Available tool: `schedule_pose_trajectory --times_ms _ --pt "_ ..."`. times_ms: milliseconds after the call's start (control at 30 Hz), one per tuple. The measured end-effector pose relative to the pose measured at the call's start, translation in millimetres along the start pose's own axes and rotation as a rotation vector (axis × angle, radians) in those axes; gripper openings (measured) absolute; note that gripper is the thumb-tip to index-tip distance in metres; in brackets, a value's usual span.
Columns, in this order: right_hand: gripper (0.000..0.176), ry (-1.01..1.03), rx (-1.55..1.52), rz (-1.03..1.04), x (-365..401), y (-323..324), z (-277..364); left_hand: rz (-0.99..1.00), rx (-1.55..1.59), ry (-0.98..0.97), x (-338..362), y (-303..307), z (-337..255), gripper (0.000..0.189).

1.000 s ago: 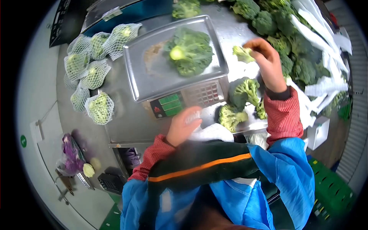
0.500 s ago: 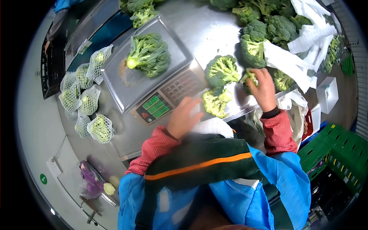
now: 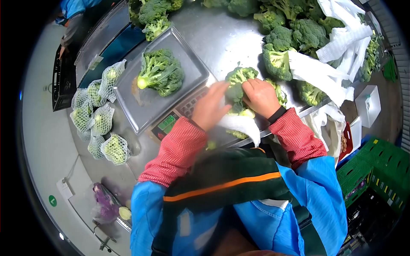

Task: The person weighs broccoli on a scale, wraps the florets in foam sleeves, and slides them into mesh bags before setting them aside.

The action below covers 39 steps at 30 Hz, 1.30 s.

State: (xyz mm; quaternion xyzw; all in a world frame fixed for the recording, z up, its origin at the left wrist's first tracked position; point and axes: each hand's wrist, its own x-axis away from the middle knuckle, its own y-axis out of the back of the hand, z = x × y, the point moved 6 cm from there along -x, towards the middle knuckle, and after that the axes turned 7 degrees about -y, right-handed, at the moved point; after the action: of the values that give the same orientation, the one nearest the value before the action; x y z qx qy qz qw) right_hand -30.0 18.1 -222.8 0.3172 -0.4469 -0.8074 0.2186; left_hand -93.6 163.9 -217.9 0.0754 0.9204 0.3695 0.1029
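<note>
My left hand (image 3: 209,106) is partly blurred, its thumb and fingers around one end of a white mesh net (image 3: 241,123). The net's other end trails to the right, over the counter edge. My right hand (image 3: 261,98) has its fingers bent onto a green broccoli head (image 3: 240,77), just right of the left hand. Its fingertips are partly hidden against the florets. Pale green broccoli pieces show below and behind the net. A larger broccoli head (image 3: 162,72) lies on the metal scale pan (image 3: 192,64), stalk toward the left.
Netted vegetables (image 3: 102,119) cluster left of the scale. A broccoli pile (image 3: 299,34) with white nets (image 3: 346,42) over it covers the back right. Green crates (image 3: 367,170) stand low right. Purple cauliflower (image 3: 104,202) is lower left. Another person's arm (image 3: 70,30) shows upper left.
My right hand has moved left from a small broccoli piece onto the broccoli head nearer my left hand. My left hand has risen slightly, with the net shifting along.
</note>
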Motion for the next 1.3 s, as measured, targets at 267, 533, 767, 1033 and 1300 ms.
schedule_pose_trajectory --times_ms 267,533,767,1033,1300 --pt "0.023 -0.085 0.048 -0.094 -9 1 -18 0.114 -0.09 0.176 -39 -29 15 0.075" --pt "0.018 -0.374 -0.321 -0.134 3 -4 -50 0.129 -0.265 0.209 -46 -63 23 0.069" --pt "0.024 -0.757 -0.893 -0.226 33 -20 -72 0.168 -0.259 0.161 -53 -72 11 0.062" --pt "0.029 -0.743 -0.797 -0.127 38 -19 -71 0.24 -0.208 0.201 -57 -88 18 0.06" --pt "0.022 -0.582 -1.593 -0.376 11 34 -53 0.284 -0.193 0.324 -50 -103 46 0.062"
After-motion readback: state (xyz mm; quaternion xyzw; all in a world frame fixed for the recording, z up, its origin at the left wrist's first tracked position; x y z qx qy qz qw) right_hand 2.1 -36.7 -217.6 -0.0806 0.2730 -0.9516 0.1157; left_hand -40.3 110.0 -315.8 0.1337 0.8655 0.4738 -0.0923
